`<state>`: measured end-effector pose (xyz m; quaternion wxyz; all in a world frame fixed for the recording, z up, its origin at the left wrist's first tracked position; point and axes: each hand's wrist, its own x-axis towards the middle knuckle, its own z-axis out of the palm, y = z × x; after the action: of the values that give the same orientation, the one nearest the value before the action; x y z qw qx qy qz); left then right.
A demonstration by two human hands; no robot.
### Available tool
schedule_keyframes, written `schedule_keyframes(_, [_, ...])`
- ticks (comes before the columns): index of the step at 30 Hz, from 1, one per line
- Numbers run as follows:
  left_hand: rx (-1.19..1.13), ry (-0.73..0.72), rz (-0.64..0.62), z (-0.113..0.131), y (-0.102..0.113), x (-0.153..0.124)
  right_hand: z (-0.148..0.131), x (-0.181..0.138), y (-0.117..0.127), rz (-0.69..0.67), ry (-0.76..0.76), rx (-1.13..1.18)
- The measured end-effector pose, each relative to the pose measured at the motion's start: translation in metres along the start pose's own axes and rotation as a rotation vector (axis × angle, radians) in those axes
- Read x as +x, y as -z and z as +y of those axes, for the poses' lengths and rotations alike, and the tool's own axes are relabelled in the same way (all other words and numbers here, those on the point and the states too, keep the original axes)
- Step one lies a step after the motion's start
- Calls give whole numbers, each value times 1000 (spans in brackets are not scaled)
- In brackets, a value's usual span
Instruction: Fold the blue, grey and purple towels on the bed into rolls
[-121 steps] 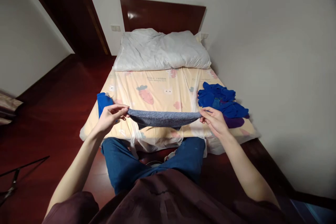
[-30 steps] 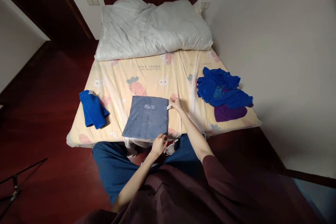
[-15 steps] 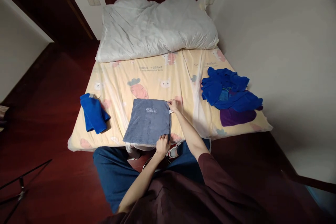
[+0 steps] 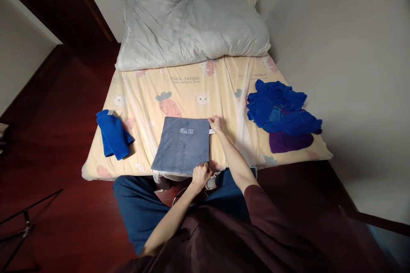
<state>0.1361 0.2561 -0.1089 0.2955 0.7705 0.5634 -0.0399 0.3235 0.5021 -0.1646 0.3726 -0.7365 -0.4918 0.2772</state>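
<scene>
A grey-blue towel [image 4: 182, 145] with white lettering lies flat as a near square at the front edge of the bed. The fingers of my left hand [image 4: 201, 175] are closed on its near right corner. Up at the far right corner, my right hand [image 4: 215, 123] pinches the edge between thumb and fingers. A small white label [image 4: 212, 131] sticks out from the right side, just below that hand.
A folded blue cloth [image 4: 113, 134] rests on the bed's left side. On the right are a crumpled blue cloth heap [image 4: 282, 106] and a purple cloth [image 4: 290, 143]. A pale quilt [image 4: 195, 30] lies across the back. A black stand [image 4: 27, 222] is on the floor at left.
The towel's right edge now looks straighter, and its far right corner has shifted slightly right with my right hand. My left hand stays at the near corner. The view has tilted slightly.
</scene>
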Motion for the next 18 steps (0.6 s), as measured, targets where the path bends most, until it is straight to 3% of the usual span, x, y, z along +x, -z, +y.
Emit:
schedule_keyframes(11, [1, -98, -25, -3, -11, 0, -9, -19, 3, 24, -9, -201])
schedule_keyframes(15, [-2, -184, 152, -22, -6, 0, -33, -61, -5, 40, 259, -392])
schedule_keyframes(18, [43, -186, 357, -47, 6, 15, -50, -100, -25, -75, 483, -494])
